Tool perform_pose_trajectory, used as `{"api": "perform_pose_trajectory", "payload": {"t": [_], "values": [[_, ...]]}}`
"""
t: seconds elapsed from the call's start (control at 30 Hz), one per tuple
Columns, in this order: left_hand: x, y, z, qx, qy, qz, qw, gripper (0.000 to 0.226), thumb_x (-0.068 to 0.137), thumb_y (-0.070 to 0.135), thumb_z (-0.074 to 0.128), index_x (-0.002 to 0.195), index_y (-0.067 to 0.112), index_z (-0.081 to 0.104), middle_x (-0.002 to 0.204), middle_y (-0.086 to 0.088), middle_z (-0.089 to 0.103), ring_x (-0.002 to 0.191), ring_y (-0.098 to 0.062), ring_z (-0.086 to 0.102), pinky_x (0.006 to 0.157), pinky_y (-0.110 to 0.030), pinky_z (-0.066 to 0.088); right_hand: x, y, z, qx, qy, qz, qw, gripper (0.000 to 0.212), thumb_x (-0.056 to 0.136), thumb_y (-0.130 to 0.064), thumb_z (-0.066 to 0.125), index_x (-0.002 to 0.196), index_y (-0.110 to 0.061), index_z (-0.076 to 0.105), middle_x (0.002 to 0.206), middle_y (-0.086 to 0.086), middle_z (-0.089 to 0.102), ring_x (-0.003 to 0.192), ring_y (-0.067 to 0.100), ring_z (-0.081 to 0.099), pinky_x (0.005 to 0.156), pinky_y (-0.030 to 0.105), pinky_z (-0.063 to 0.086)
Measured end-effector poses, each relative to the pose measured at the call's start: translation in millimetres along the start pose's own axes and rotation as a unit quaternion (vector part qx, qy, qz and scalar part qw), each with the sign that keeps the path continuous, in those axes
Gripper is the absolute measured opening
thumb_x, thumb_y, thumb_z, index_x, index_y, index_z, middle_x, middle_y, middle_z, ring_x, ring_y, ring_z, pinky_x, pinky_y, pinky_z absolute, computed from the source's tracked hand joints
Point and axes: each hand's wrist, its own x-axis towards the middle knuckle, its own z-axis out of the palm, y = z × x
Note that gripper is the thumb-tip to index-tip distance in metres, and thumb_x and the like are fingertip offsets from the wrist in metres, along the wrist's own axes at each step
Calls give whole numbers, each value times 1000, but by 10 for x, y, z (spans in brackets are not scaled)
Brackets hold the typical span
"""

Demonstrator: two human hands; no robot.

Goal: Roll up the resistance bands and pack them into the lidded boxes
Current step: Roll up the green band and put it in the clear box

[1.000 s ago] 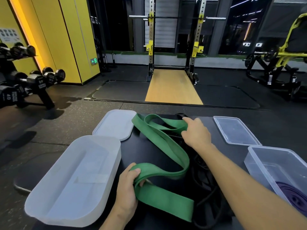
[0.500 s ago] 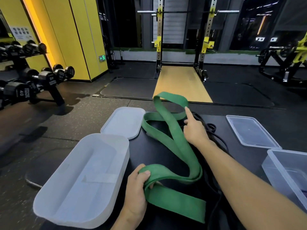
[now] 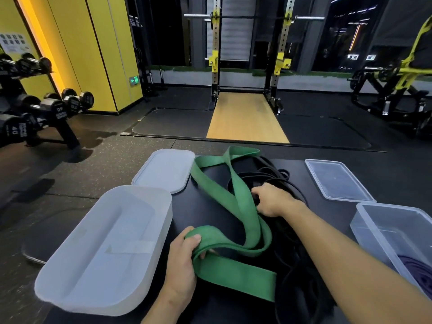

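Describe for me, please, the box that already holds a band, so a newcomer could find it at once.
Find the black table and follow it to its near right corner. The clear rectangular box stands there with a purple band lying inside. The frosted white box on the left is rounded and holds no band.

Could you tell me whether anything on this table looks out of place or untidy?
Nothing is spilled or damaged, but the green resistance band is twisted, crossing itself in loose loops rather than rolled; the left hand grips its near fold. Beside it the black bands lie in a tangled heap.
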Motion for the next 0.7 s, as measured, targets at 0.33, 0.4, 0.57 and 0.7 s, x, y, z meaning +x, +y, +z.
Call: {"api": "perform_pose_trajectory", "payload": {"t": [0.33, 0.4, 0.57, 0.7], "values": [[5, -15, -4, -2, 11, -1, 1000, 26, 67, 39, 66, 61, 16, 55, 59, -11, 41, 52, -25, 49, 61, -38, 37, -197, 579, -162, -115, 177, 213, 954, 30, 94, -13, 56, 123, -11, 65, 134, 14, 46, 122, 37, 49, 87, 43, 49], [2, -2, 7, -7, 11, -2, 1000, 25, 65, 39, 66, 60, 17, 57, 57, -10, 42, 50, -24, 49, 58, -35, 39, -198, 534, -93, -111, 98, 220, 964, 38, 93, -22, 54, 130, -16, 60, 142, 13, 40, 131, 41, 41, 106, 56, 40], [21, -6, 1, -3, 0, 9, 1000, 21, 67, 40, 64, 61, 20, 63, 56, -7, 45, 52, -23, 48, 58, -34, 42, -336, 307, -202, -117, 42, 129, 984, 59, 91, -43, 53, 148, -32, 46, 166, 5, 23, 146, 43, 31, 117, 72, -5], [21, -12, 0, -3, 2, 7, 1000, 20, 70, 37, 63, 62, 19, 62, 57, -6, 44, 54, -24, 49, 60, -34, 43, -614, 204, -122, -218, 178, 22, 959, 49, 95, -50, 56, 141, -31, 55, 166, -1, 26, 149, 34, 29, 119, 66, -6]]}}
